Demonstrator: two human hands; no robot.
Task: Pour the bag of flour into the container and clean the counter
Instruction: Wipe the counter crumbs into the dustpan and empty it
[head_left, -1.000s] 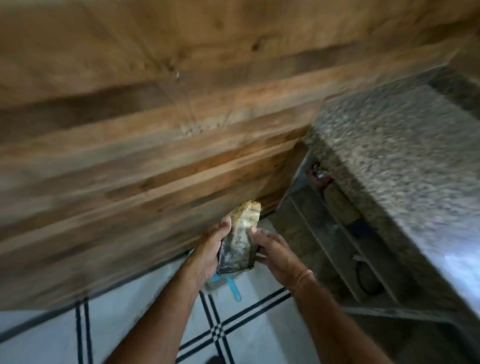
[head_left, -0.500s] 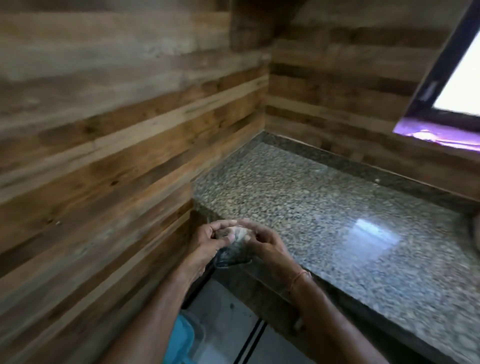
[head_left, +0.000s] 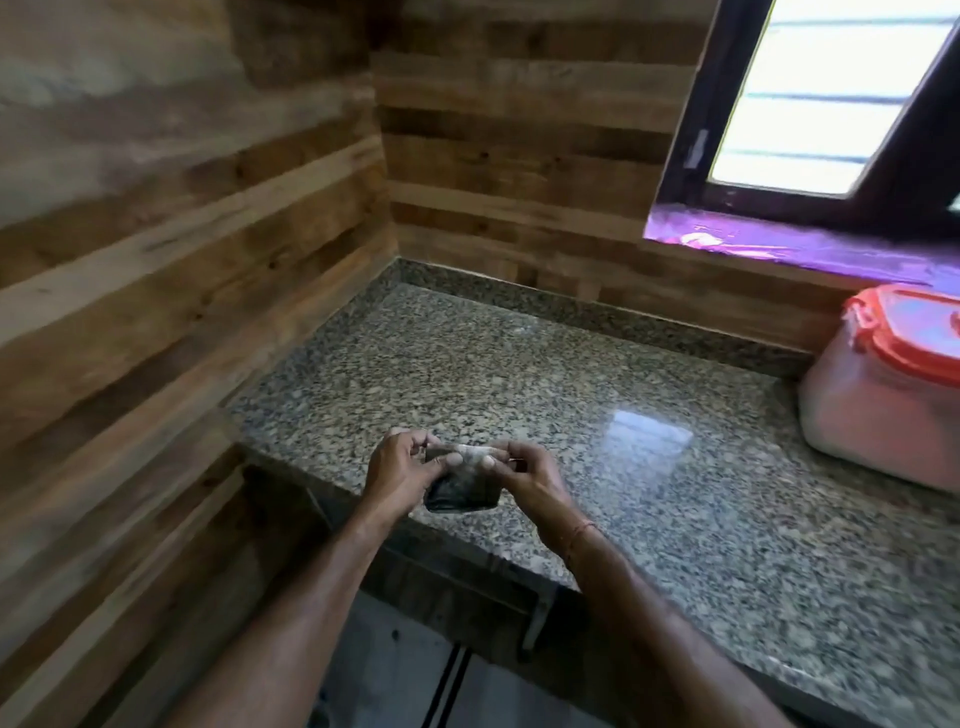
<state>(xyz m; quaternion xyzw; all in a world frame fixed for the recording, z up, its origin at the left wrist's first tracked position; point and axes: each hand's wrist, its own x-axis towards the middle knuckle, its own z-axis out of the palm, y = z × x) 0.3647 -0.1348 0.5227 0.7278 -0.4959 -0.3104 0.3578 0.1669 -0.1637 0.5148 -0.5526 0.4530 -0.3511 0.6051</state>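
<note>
The translucent white plastic container with its orange-red clip lid stands at the right end of the grey speckled granite counter. Its lid is on and it seems full of something pale, so the pouring looks done and the cleaning appears to be the step in hand. The left hand and the right hand hang over the counter's front left corner. Each pinches, between thumb and curled fingers, the top edge of a small dark, worn sponge-like pad; whether the pad touches the stone I cannot tell. The next move likely calls for settling the pad into one hand, pressing it flat on the granite and wiping toward an edge. No flour bag is in view. Loose flour is hard to make out on the speckled surface, a glare patch hides part of it, the right border cuts off the container, and the pad's material is unclear.
</note>
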